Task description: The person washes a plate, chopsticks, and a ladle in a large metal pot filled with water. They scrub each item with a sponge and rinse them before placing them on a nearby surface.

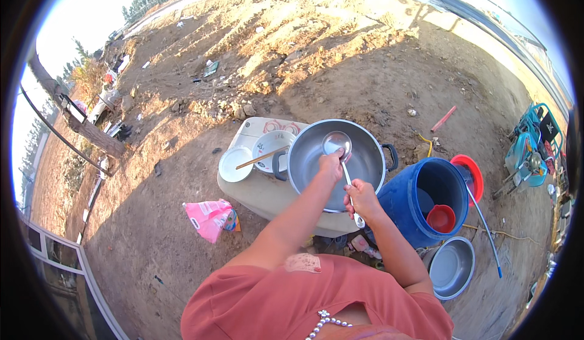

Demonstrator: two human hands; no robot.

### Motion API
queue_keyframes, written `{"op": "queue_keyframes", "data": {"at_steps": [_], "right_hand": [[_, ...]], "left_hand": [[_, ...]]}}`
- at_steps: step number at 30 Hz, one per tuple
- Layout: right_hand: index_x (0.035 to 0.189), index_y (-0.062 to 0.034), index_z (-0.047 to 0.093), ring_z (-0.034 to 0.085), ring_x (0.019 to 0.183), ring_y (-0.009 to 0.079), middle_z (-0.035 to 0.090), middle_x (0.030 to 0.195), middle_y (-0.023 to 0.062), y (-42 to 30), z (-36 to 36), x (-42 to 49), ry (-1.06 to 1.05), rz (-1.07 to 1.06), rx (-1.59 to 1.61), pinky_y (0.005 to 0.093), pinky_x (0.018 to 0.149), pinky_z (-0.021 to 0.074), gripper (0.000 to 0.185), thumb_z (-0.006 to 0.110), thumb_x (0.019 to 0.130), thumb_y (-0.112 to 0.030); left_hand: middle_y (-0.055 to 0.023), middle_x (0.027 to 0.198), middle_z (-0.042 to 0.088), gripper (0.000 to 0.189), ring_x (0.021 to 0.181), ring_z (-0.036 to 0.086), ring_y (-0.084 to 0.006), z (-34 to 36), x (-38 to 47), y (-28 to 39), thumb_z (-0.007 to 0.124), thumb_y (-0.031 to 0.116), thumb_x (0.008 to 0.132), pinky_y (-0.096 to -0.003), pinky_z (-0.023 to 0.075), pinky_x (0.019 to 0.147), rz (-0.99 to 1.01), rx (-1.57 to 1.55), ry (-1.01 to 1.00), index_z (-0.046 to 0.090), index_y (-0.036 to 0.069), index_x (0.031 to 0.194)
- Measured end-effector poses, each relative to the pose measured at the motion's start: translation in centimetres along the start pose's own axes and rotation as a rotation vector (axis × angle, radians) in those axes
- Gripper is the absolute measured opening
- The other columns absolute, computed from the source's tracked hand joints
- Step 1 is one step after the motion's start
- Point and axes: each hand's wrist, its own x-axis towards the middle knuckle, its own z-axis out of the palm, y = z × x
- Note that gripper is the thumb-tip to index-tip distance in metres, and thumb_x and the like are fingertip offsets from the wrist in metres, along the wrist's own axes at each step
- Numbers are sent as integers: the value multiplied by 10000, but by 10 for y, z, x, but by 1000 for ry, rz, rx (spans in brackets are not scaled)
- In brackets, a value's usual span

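Note:
My right hand (363, 199) is closed around the handle of a metal ladle (336, 142) above a large metal pot (306, 157) with black side handles. My left hand (331, 165) is at the ladle's bowl, its fingers against the rim; whether they grip it or only rub it I cannot tell. The pot rests on a light-coloured table (287, 203). To its left, a patterned white bowl (269, 144) and a white plate (235, 169) stand side by side, with wooden chopsticks (262, 157) lying across them.
A blue barrel (397, 203) holding a red scoop (440, 218) stands right of the table. Near it are a metal basin (451, 268) and a red basin (475, 176). A pink bag (211, 217) lies on the ground at left. Farther right stands a turquoise rack (529, 157) with utensils.

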Motion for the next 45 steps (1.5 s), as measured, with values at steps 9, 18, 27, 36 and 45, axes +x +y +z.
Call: {"op": "queue_keyframes", "data": {"at_steps": [9,18,27,36,45], "right_hand": [[949,47,530,510,407,150,571,635,120,-5,-11,6,6,90,-182,321,333,429,160,499,991,-104],[975,108,550,547,440,181,605,671,152,19,-30,65,-37,352,-457,353,368,471,207,523,970,-98],[1021,32,549,456,406,112,563,666,75,8,-10,22,-162,183,41,304,344,405,160,499,986,-117],[936,-17,502,442,368,113,544,616,68,1,2,11,-20,10,103,291,312,393,140,490,1003,-139],[914,-10,503,451,389,123,545,607,76,-18,-14,-4,-66,68,44,299,339,394,164,497,997,-152]], "left_hand": [[-228,926,690,308,846,665,-300,-34,21,13,613,280,930,-400,495,787,634,1164,245,697,-9,992],[-123,1161,633,354,976,600,-229,-84,81,-33,545,42,884,-409,491,892,145,260,556,602,41,1234],[-163,1192,636,317,988,674,-310,-52,33,1,653,114,935,-445,584,791,-27,-20,391,588,33,1235],[-181,1119,669,215,945,712,-295,9,-16,1,521,0,976,-355,652,742,-183,-313,-95,552,-77,1174],[-122,969,694,280,799,679,-216,5,-5,38,674,12,875,-323,542,703,350,446,-43,662,26,1155]]}}
